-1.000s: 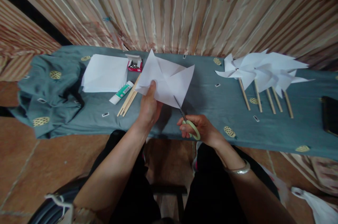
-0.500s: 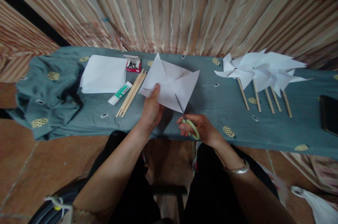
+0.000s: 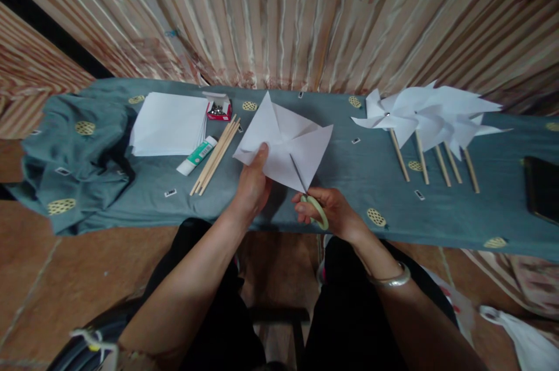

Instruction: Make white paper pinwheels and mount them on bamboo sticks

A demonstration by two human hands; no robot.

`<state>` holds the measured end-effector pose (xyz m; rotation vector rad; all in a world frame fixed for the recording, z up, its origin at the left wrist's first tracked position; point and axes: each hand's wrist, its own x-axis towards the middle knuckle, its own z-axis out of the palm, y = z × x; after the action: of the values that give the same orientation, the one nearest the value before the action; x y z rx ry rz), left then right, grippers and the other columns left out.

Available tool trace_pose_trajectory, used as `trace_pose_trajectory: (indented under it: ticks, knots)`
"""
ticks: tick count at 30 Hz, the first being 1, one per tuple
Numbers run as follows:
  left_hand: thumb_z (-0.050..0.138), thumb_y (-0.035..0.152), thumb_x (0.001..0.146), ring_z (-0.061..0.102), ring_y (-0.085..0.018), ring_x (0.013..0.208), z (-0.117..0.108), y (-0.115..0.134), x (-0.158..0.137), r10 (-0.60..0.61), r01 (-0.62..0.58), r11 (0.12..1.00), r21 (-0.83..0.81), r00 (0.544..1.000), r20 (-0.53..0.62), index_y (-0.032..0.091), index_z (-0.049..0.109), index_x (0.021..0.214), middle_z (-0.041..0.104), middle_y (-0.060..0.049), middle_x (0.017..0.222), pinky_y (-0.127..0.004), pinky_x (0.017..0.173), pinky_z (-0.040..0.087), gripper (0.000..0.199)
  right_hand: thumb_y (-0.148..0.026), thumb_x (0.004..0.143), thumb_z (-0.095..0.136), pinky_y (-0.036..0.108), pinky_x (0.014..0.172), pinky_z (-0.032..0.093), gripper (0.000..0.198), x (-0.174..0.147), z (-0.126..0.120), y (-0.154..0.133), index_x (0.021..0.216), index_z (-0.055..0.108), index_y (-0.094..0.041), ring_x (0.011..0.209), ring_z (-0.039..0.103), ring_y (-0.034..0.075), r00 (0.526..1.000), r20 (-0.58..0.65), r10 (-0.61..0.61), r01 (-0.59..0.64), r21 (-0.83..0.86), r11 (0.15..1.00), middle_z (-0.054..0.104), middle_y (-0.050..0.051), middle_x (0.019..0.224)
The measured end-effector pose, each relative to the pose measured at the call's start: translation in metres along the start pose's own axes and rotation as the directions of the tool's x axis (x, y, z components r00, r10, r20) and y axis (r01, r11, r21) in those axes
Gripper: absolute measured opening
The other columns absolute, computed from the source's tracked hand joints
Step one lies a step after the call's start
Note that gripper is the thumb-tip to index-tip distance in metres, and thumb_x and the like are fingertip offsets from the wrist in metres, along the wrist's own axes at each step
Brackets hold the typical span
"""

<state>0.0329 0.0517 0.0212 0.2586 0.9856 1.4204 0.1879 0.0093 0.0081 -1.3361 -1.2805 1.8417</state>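
Note:
My left hand (image 3: 254, 182) is closed on the lower left part of a square sheet of white paper (image 3: 288, 138), thumb on top and fingers hidden beneath. Slits run from the sheet's corners toward its middle. In my right hand (image 3: 325, 208) is a pair of scissors (image 3: 313, 208) with pale green handles. Their blade lies over the sheet's lower corner and points toward the middle; the other blade is hidden under the paper. The sheet is held above the cloth-covered table.
On the blue-green cloth (image 3: 340, 173) lie a stack of white paper (image 3: 168, 123), a red box of metal pins (image 3: 218, 108), a green-and-white glue tube (image 3: 196, 155) and several wooden sticks (image 3: 217, 155). Several paper pinwheels (image 3: 430, 117) lie at the right, near a dark phone (image 3: 541, 187).
The paper sits slightly lower and further right in view, and the scissors' blade remains over its lower corner. Both hands keep their hold; the whole view has shifted a little.

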Motion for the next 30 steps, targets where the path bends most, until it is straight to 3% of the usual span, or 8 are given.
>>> trace_pose_trajectory:
  ticks: [11,18,24,30]
  knots:
    - [0.057,0.023,0.093,0.068,-0.018,0.102,0.0000,-0.0014,-0.0015,-0.013,0.013,1.000,0.020,1.000,-0.010,0.018,0.067,0.104,0.074,-0.003,0.103,-0.025,0.085,0.055,0.015,-0.056,0.057,0.083,0.022,0.046,0.038,0.045,0.0016,0.0042,-0.0044,0.070,0.066,-0.016,0.046,0.051,0.009,0.999,-0.045,0.024,-0.022,0.029,0.999,0.061,-0.002,0.051]
    - [0.064,0.024,0.088,0.069,-0.016,0.088,-0.0022,-0.0076,-0.0034,-0.032,0.032,0.999,0.031,0.999,-0.001,0.019,0.067,0.103,0.073,-0.001,0.094,-0.024,0.078,0.053,0.015,-0.055,0.058,0.082,0.022,0.048,0.041,0.043,0.0017,0.0033,-0.0048,0.069,0.066,-0.017,0.049,0.053,0.010,0.998,-0.063,-0.003,0.003,0.005,1.000,0.064,-0.001,0.055]
    - [0.070,0.028,0.085,0.069,-0.016,0.090,-0.0023,-0.0068,-0.0036,-0.038,0.038,0.999,0.008,0.999,0.008,0.020,0.065,0.111,0.073,0.000,0.095,-0.025,0.084,0.053,0.028,-0.056,0.058,0.082,0.022,0.047,0.040,0.043,0.0023,0.0043,-0.0034,0.067,0.066,-0.017,0.047,0.052,0.009,0.997,-0.078,-0.005,0.005,0.008,1.000,0.063,-0.001,0.053]
    - [0.062,0.022,0.090,0.068,-0.012,0.079,-0.0010,-0.0055,-0.0041,-0.023,0.023,1.000,0.009,1.000,0.004,0.018,0.067,0.104,0.073,0.000,0.091,-0.020,0.073,0.053,0.015,-0.054,0.058,0.083,0.022,0.045,0.038,0.041,0.0034,0.0048,-0.0028,0.065,0.066,-0.018,0.045,0.050,0.009,0.996,-0.083,-0.007,0.009,0.015,1.000,0.062,-0.002,0.050]
